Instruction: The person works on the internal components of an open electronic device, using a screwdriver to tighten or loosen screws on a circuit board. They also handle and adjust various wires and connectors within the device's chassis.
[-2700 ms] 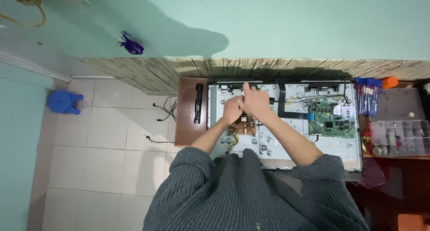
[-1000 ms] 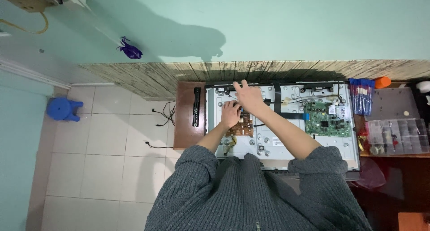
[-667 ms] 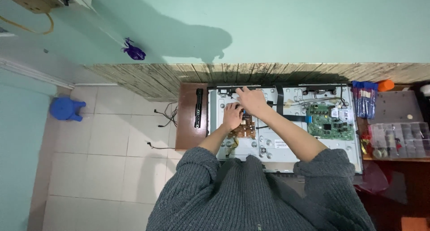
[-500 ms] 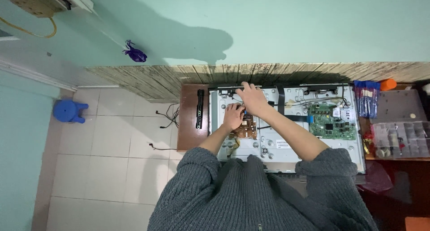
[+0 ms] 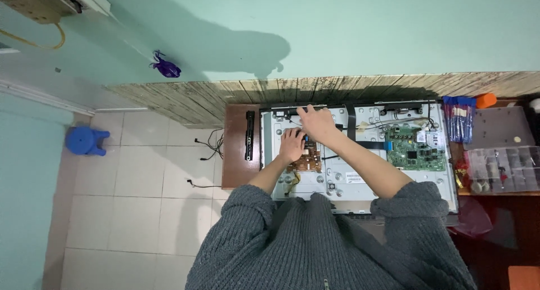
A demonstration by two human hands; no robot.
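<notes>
While both hands [image 5: 306, 133] press flat, fingers spread, gripping nothing, the brown board [image 5: 306, 159] looks stiff, light, fragile: edges only.

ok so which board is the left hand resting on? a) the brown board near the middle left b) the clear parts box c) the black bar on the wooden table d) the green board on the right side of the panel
a: the left hand lies on the upper part of the brown board, while the green board sits apart on the right, untouched.
</notes>
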